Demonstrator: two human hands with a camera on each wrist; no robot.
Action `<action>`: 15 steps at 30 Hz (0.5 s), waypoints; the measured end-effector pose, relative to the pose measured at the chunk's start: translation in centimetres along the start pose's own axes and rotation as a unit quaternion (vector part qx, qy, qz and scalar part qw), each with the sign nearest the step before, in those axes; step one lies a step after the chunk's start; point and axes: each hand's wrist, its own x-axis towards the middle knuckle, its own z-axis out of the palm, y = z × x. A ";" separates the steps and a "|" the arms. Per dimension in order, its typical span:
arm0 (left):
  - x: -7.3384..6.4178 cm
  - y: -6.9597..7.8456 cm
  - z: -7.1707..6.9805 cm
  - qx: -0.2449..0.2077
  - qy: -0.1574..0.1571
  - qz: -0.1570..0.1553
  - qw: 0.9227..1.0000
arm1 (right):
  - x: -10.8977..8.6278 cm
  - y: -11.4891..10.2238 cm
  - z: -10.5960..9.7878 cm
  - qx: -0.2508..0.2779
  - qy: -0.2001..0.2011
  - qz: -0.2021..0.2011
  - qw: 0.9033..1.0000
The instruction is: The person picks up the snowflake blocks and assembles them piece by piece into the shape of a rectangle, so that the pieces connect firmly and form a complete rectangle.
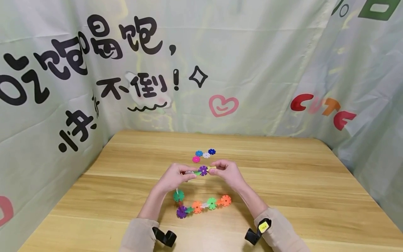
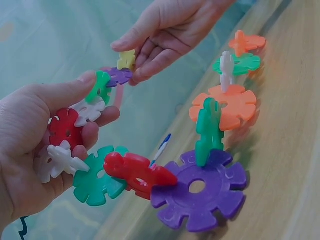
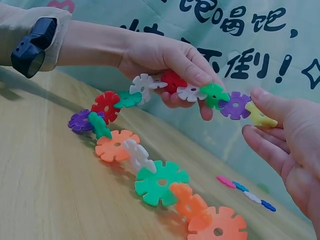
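Observation:
A chain of notched plastic flower discs, linked edge to edge, hangs from my left hand (image 1: 176,176). My left thumb and fingers grip it near a light green disc (image 3: 214,95), with white and red discs (image 2: 64,131) across the fingers. Beyond the green one comes a purple disc (image 3: 235,106). My right hand (image 1: 230,174) pinches a yellow disc (image 3: 262,119), which overlaps the purple disc's edge. From the left hand the chain drops through a teal disc (image 1: 178,196) to a large purple disc (image 2: 220,200), then runs right along the table to an orange disc (image 1: 223,201).
On the wooden table (image 1: 283,168), past the hands, lie several small discs in a group: pink (image 1: 196,159), blue (image 1: 199,153), white (image 1: 206,155) and dark blue (image 1: 212,151). A printed curtain (image 1: 267,70) encloses the table's back and sides.

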 end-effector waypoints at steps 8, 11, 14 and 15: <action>-0.2 0.1 -0.1 0.001 -0.001 0.006 1.000 | -0.4 -0.4 -0.6 0.000 -0.021 -0.007 1.000; -0.2 0.1 -0.1 0.001 -0.003 0.004 1.000 | -0.5 -0.5 -0.8 -0.011 -0.016 -0.009 1.000; -0.1 0.1 -0.3 -0.003 0.001 -0.001 1.000 | -0.5 -0.6 -0.9 -0.018 -0.006 -0.018 1.000; -0.1 0.2 -0.4 -0.002 0.003 -0.002 1.000 | -0.5 -0.5 -0.9 -0.026 -0.003 -0.022 0.999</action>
